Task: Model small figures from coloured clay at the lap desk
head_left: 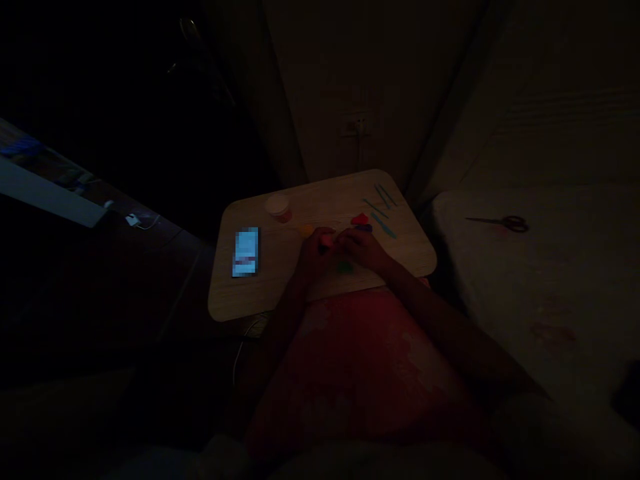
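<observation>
In the dim light, a small pinkish-red lump (326,240), looking like modelling clay, sits in the curled fingers of my left hand (313,251). My right hand (363,247) is beside it with its fingers bent and drawn together, the fingertips close to the lump; what they pinch is too dark to make out. Around my hands lie an orange piece (305,231), a red piece (360,219), a dark blue piece (365,228) and a green piece (345,267). Both hands are over the small wooden-topped table (273,293).
A lidded tub (279,207) and a lit phone (245,252) are on the table's left side. Several thin teal tools (384,198) lie at its far right. Scissors (513,223) rest on a pale surface (525,280) to the right. Behind is a wall socket (357,125) with a plug.
</observation>
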Demonstrator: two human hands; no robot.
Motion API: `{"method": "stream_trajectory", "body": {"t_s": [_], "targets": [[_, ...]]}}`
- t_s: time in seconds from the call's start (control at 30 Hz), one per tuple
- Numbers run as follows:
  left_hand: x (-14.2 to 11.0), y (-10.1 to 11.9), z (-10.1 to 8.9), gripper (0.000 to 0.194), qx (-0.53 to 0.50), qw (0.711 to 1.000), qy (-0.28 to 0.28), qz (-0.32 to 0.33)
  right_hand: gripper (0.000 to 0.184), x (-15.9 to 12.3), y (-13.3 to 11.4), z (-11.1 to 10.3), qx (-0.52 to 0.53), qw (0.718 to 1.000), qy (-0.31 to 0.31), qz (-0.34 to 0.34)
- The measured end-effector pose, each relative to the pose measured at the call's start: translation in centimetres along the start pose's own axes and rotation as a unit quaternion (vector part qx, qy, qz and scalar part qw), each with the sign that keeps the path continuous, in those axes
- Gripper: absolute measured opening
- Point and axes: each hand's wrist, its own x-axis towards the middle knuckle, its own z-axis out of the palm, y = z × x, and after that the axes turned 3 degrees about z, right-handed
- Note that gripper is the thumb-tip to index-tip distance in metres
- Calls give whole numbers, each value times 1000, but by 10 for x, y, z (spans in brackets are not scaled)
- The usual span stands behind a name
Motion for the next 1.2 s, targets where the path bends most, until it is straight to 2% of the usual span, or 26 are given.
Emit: {"method": "stream_trajectory", "body": {"t_s": [0.27,0.47,0.6,0.77,0.93,1.03,1.2], "targets": [[0,3,-1,15,-7,1000,-12,-16,40,0,1,-1,-13,1000,4,10],[1,1,-4,30,-5,1000,-23,-14,40,-1,-2,-1,-34,999,0,10],[0,-1,-4,42,-1,999,-36,-26,36,-1,-5,-1,-7,1000,-7,15],[-1,-1,-4,44,-4,1000,-24,-13,31,-1,-2,-1,1,1000,-11,7],[-1,0,0,48,-41,998,36,-9,28,-1,-2,-1,-10,1000,-8,-1],[0,-1,4,56,-71,997,30,-27,28,-1,-3,-1,3,1000,-10,0],[2,-4,2,54,-49,999,10,4,32,1,1,-1,7,1000,-5,2]]}}
